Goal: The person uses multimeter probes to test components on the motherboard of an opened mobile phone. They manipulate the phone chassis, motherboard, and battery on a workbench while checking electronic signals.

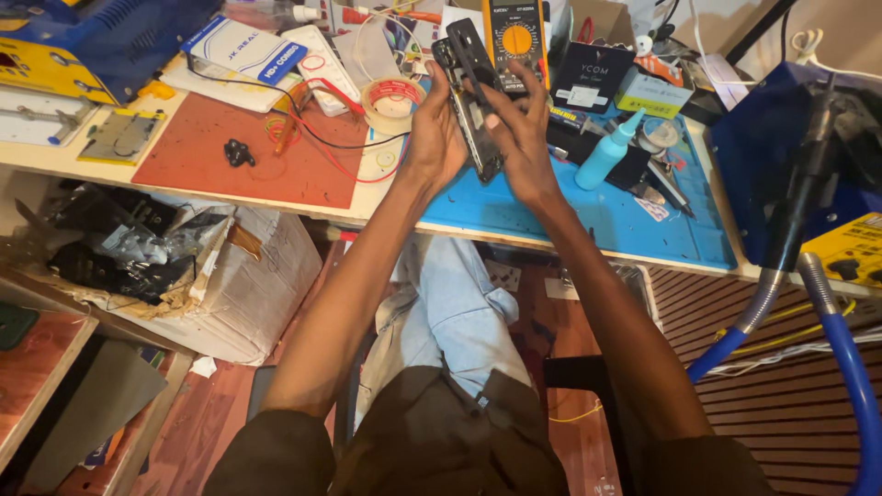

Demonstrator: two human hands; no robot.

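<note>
Holding an opened phone (473, 101) above the blue mat (597, 216), your left hand (434, 138) and right hand (522, 138) clasp its sides with curled fingers.

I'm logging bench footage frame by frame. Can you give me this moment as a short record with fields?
setting: cluttered workbench, seen from above
left hand: grips the opened phone from its left side
right hand: holds the phone's right side, fingers over its top
surface below: blue mat
nearby: turquoise bottle, tape roll, yellow multimeter, red mat
</note>
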